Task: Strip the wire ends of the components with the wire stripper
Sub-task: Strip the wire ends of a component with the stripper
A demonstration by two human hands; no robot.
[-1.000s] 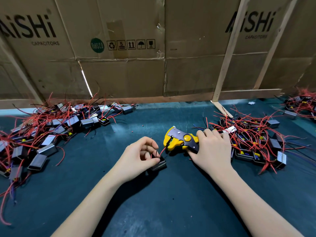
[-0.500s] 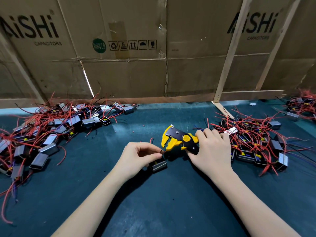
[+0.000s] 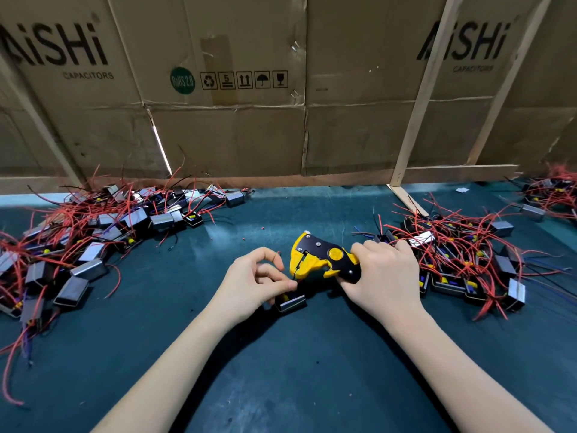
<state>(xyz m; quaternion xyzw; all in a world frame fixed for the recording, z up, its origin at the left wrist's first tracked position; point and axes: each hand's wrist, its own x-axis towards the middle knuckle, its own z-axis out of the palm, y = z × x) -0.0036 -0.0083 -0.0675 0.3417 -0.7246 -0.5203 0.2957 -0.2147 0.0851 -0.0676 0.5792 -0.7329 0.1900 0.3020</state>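
Centrally, left hand [image 3: 249,284] pinching component [image 3: 290,302] wire, right hand [image 3: 387,278] gripping wire stripper [image 3: 321,259], wired piles [image 3: 93,239] flanking

1. I'm seeing a wire stripper [image 3: 324,259] showing yellow with black plates.
2. Component piles [image 3: 93,242] are showing grey-silver cases, red wires, and small yellow bits.
3. The table mat [image 3: 281,370] is looking dark teal.
4. Cardboard boxes [image 3: 234,120] are showing brown with black lettering and a green round mark.
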